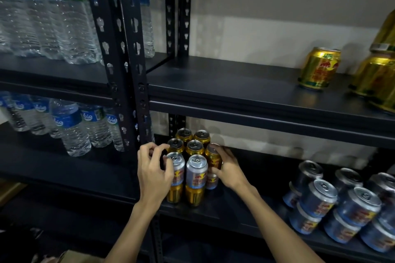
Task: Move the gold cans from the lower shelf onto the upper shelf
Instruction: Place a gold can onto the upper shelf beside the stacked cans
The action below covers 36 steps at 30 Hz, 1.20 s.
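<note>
Right hand [228, 168] grips the outer gold can [212, 157] (easiest reach); left hand [152, 171] curls beside the stack [196, 172], probably steadying it, grip unclear.

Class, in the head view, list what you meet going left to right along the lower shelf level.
Water bottles → left hand → stacked silver and gold cans → right hand, gripping a gold can → blue-silver cans.

Bare left hand [154, 170] and right hand [229, 168], unsleeved forearms [126, 233].
</note>
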Motion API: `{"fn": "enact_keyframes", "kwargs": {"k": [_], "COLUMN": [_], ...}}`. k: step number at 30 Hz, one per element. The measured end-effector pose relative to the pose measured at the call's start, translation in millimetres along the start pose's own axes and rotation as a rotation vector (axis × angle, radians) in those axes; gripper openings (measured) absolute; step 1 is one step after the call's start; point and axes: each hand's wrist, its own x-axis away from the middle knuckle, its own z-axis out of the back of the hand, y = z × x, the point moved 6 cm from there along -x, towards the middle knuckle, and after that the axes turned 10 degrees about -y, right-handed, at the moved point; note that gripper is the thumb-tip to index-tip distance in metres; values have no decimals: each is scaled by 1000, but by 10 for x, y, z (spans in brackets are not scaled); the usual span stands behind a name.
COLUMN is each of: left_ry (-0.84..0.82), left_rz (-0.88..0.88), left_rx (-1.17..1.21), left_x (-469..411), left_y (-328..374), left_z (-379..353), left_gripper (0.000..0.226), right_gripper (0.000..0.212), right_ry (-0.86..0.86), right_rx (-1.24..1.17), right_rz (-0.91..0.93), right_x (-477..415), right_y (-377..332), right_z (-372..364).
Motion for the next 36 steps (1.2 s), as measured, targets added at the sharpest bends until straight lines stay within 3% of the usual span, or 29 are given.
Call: {"fn": "enact_keyframes", "kwargs": {"k": [10,14,22,30,36], "left_ry": [-21,12,136,-260,-676], "left_rz": [-3,-41,-427,-338,-69], "left_rx": [7,72,189,-63,-274], "left_x": [-9,-57,-603,-1320,-1730], "left_y": [18,147,1326,2136,2105], "left_z": [21,129,387,-2,-405], "left_gripper": [31,27,25,31,49], "right_gripper": [55,58,61,61,61], "right_ry": [83,174,259,338,466], "right_rx": [-67,-52,-54,7,14], "right_rz": [20,50,105,255,398], "right_x": [-35,155,817,1624,2117], "right_y": [-74,-106,-246,-726,-1370], "right_z": [-19,143,735,1274,1970]}}
